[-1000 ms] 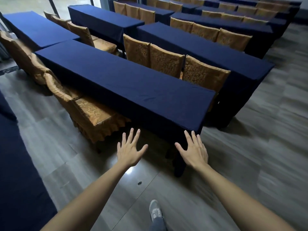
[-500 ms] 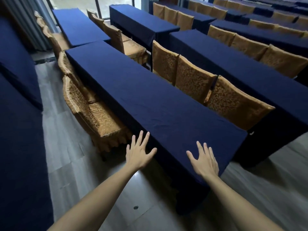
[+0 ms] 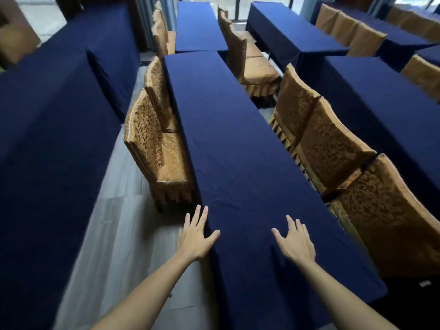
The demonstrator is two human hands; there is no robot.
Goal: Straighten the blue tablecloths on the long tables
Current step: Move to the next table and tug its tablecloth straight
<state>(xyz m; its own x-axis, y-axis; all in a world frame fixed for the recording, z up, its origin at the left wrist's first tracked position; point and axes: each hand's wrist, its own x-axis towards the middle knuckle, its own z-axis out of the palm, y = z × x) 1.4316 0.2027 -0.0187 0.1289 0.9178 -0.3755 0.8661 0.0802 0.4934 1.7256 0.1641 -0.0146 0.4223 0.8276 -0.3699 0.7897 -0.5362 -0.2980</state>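
Note:
A long table under a dark blue tablecloth [image 3: 228,144] runs away from me down the middle of the view, with faint creases near its near end. My left hand [image 3: 196,236] is spread flat at the cloth's left edge, its thumb on the top. Over the cloth near the end of the table, my right hand [image 3: 296,241] lies flat with fingers apart. Neither hand holds anything.
Gold patterned chairs [image 3: 152,144] line the table's left side, and more gold chairs [image 3: 333,148] back onto its right side. Other blue-covered tables [image 3: 47,120] stand left, right and beyond. A grey floor aisle [image 3: 119,234] runs on my left.
I have stepped up to the table's end and turned to face along it. Both hands have moved from in front of the cloth onto its near end.

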